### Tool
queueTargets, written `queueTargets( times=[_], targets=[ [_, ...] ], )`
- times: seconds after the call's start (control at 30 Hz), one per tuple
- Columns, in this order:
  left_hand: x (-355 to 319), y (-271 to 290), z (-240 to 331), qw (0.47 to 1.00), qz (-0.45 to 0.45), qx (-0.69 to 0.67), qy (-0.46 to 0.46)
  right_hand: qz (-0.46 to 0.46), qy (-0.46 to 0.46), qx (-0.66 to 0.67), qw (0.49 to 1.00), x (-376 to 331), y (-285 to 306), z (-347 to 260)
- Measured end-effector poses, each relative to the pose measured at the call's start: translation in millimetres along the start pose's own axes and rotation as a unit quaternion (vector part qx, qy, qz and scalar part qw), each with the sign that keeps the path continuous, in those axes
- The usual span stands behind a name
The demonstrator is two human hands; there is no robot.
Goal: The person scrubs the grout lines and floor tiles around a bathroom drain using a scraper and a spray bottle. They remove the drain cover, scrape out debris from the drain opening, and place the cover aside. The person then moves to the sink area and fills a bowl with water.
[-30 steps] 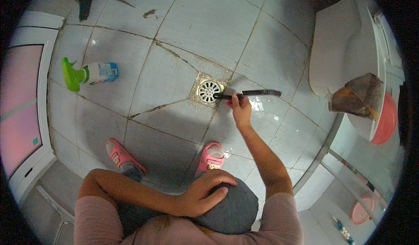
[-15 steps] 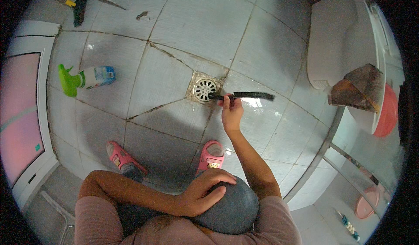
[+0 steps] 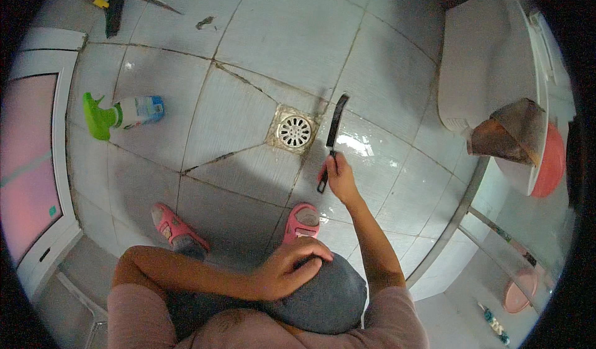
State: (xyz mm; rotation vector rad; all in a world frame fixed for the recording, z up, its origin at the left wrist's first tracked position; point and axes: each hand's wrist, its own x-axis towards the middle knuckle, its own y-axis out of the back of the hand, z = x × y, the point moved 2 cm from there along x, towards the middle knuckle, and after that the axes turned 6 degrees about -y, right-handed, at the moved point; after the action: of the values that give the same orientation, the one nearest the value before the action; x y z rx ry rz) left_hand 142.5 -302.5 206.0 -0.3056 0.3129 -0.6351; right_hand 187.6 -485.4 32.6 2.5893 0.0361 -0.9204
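Note:
A long, narrow black brush (image 3: 336,124) is gripped by its handle in my right hand (image 3: 340,178), just right of a round slotted floor drain (image 3: 293,131). Its bristled end points away from me, while the handle's looped end sticks out below my fingers. Dirt stains the square metal frame round the drain. My left hand (image 3: 292,269) rests on my bent right knee, its fingers stretched out and holding nothing.
On the tiles at left lies a spray bottle (image 3: 133,111) with a green trigger. A squeegee-like tool (image 3: 114,12) is at the far left. A white basin or tub (image 3: 490,57) with a brown cloth-like piece (image 3: 506,131) stands at right, a red basin (image 3: 549,163) beside it.
The brush has swung from lying sideways with its handle end over the drain to pointing away from me, beside it. My right hand has moved right and nearer; the left stays put.

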Motion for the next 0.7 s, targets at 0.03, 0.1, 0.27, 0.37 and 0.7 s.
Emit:
queueTargets(
  times=[0.03, 0.1, 0.27, 0.37, 0.7],
  targets=[
    [5.6, 6.7, -3.9, 0.999, -0.009, -0.001, 0.042, 0.0, 0.024, -0.054, 0.998, -10.3, -0.1, 3.1],
    [10.6, 15.9, -16.8, 0.995, 0.01, 0.005, 0.102, 0.002, 0.071, -0.162, 0.984, -26.9, 0.1, 8.5],
    [8.1, 26.5, -58.7, 0.985, 0.061, 0.02, 0.162, -0.036, 0.032, -0.134, 0.99, -38.4, 4.6, -8.9],
    [9.9, 25.6, -58.2, 0.988, 0.037, 0.059, 0.141, -0.071, -0.025, -0.114, 0.991, -30.5, 9.1, -36.1],
    [3.9, 14.9, -75.0, 0.984, 0.049, 0.019, 0.172, -0.178, -0.103, -0.169, 0.964, -9.7, 2.1, -62.8]
  ],
)
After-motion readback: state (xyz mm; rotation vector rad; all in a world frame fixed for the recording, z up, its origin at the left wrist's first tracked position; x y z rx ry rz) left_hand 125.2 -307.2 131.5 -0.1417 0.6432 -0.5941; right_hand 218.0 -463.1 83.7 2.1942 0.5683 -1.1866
